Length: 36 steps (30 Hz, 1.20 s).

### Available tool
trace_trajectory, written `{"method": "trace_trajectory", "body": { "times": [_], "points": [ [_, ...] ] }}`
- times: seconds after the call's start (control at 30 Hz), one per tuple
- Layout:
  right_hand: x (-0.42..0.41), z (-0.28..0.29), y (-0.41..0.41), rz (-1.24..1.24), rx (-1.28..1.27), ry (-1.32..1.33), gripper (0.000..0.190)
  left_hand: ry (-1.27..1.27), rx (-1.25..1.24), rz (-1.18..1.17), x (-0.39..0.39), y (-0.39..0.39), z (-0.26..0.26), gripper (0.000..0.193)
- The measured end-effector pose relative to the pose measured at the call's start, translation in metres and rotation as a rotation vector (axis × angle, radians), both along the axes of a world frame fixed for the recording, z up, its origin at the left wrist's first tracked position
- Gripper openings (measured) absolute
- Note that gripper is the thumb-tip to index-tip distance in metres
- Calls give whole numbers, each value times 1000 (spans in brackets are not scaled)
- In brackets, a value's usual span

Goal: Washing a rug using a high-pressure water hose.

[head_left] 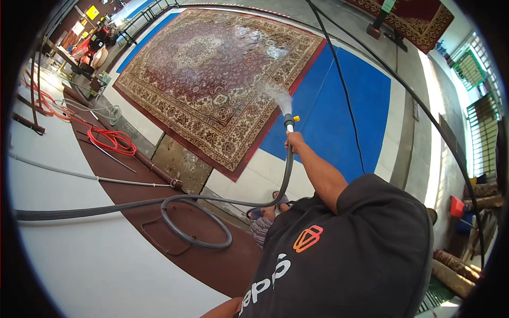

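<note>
My right hand (294,142) is wrapped around the end of a grey hose (289,167), just behind its white and dark grey nozzle fitting (289,120). A small yellow valve handle (296,118) sticks out from that fitting. Water (281,98) fans out of the nozzle onto the border of a patterned red and beige rug (191,83). The rug lies flat and wet, with shiny puddled patches near its far right part. My left hand is out of view; only a piece of that arm shows at the bottom edge.
Blue flooring (350,107) borders the rug. The grey hose makes a loop (228,242) over a brown ledge (222,262) beside my sandalled feet (254,213). A coiled red hose (113,141) lies left. Black cables (405,83) hang overhead; rolled rugs (457,264) lie at right.
</note>
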State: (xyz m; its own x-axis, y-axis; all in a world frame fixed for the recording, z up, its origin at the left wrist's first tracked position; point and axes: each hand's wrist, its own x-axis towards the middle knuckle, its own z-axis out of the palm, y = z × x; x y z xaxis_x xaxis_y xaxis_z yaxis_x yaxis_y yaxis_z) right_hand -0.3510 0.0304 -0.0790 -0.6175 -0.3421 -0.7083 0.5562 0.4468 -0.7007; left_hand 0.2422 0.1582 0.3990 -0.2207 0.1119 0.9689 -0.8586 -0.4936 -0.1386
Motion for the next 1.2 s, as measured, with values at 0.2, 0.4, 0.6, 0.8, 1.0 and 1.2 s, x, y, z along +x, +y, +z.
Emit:
{"method": "trace_trajectory", "body": {
  "times": [0.2,0.4,0.6,0.8,1.0,1.2],
  "points": [
    [7,-3,10,-10,60,-5,38,-5,-10,-31,2,2,0,40],
    [24,-12,12,115,90,-71,37,8,-1,-13,1,0,-3,42],
    [78,-10,3,257,116,-179,31,30,3,-20,-2,3,-1,43],
    [113,-15,3,430,196,-240,29,57,4,-20,2,3,-3,44],
    [111,-20,-6,606,225,-268,28,24,8,-8,-1,5,0,43],
    [102,-16,-10,727,277,-266,26,26,6,-32,3,3,-3,42]
  ]
}}
